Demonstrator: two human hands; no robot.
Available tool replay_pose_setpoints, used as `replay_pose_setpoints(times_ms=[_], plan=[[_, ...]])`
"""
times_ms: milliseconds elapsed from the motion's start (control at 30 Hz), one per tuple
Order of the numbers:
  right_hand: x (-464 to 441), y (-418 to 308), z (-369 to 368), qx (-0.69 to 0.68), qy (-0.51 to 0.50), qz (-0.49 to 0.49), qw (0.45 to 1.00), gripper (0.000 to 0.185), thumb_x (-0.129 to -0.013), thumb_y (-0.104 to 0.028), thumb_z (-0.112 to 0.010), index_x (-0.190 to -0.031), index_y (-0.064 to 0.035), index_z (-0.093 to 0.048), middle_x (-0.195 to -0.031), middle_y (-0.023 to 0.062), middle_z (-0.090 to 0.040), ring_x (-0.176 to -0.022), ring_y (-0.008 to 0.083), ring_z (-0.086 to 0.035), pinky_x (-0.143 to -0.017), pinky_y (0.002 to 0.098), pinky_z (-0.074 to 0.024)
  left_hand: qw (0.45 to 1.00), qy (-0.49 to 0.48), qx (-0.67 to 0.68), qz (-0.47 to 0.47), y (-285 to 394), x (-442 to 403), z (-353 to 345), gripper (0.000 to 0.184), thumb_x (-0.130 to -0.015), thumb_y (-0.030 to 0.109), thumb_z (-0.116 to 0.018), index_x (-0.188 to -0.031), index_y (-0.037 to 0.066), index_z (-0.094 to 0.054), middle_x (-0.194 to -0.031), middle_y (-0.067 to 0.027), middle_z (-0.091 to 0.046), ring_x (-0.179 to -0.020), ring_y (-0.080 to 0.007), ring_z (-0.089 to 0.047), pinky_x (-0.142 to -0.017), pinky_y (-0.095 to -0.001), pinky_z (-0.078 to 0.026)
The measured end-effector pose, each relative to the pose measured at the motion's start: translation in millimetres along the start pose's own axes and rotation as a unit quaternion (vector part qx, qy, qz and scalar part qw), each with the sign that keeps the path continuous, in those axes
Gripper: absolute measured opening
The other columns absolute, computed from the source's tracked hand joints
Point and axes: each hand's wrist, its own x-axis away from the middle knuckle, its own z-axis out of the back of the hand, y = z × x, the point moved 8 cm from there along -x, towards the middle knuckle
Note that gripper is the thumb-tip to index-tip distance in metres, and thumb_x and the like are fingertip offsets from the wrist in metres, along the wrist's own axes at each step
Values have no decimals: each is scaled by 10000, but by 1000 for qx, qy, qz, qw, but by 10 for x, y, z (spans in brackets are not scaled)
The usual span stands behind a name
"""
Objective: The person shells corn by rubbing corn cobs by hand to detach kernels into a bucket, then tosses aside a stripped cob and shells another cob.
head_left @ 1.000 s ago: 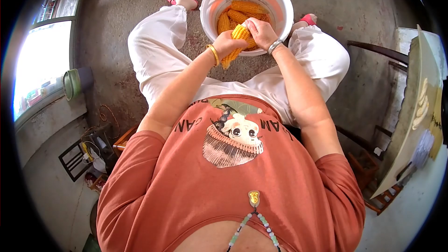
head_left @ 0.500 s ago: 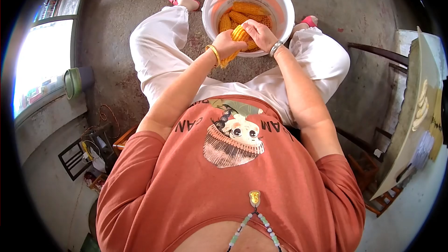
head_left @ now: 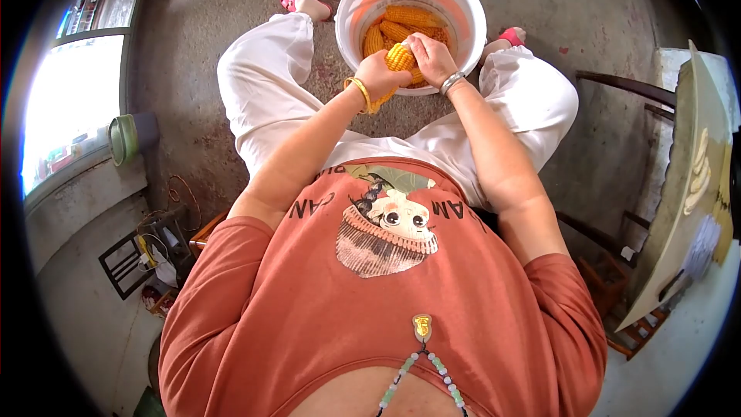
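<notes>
My left hand is wrapped round a yellow ear of corn, whose lower end sticks out below the palm. My right hand is closed at the ear's far end, with its thumb and fingers against the tip. Both hands are over the near rim of a white plastic bucket. Inside the bucket several more ears of corn lie together, and loose kernels show at their right side. The fingertips of my right hand are partly hidden.
The bucket stands on a concrete floor between my feet in pink sandals. A dark wooden chair and a board-topped table are at the right. On the left are a window, a green bin and a small rack with cables.
The ear has tilted slightly in my left hand, and my right hand has shifted a little at its tip. The ears in the bucket lie as before.
</notes>
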Motion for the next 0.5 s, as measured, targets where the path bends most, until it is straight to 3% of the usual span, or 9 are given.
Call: replay_pose_setpoints(times_ms=[233,500], plan=[[-7,-15,-96,-62,-70,-13,996,437,-948,-430,-416,-979,-20,-562,-866,178,-619,-839,272,-611,-741,345,-463,991,46,-122,-27,161,46,91,459,-618,314,-705,-889,-33,-575,-791,-201,-636,-759,-313,-635,-703,-382,-497],[-3,-25,-66,6,-41,-5,999,356,-952,-335,-405,-1007,-12,-547,-892,229,-613,-854,390,-581,-754,411,-465,990,37,-137,-22,119,36,81,472,-615,326,-702,-895,-33,-576,-804,-212,-637,-775,-329,-631,-721,-392,-491]])
